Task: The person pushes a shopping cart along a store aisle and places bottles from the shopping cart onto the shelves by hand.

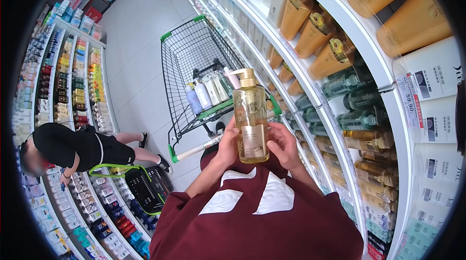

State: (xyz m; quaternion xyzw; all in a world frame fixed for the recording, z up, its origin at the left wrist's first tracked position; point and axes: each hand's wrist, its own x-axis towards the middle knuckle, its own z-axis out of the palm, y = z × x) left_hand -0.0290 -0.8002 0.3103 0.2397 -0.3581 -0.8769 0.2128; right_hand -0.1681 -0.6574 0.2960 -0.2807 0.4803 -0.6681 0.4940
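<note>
A clear pump bottle (250, 124) of golden liquid, with a gold pump top and a pale label, stands upright in front of my chest. My left hand (227, 144) grips its left side, the thumb along the edge. On the opposite side, my right hand (285, 144) has its fingers curled against the lower part of the bottle; some fingertips are hidden behind it. Just beyond it is a shopping cart (170, 66) with green corners. Several pump bottles (213, 90) stand in a row in the cart, partly covered by the bottle I hold.
Curved shelves (357, 138) on my right hold orange bottles (335, 56), dark green bottles (357, 100), golden bottles and white boxes (432, 119). To the left, a person in black (82, 148) reaches toward a stocked shelf beside a black basket with a green frame (145, 187). Grey floor (131, 66) runs between.
</note>
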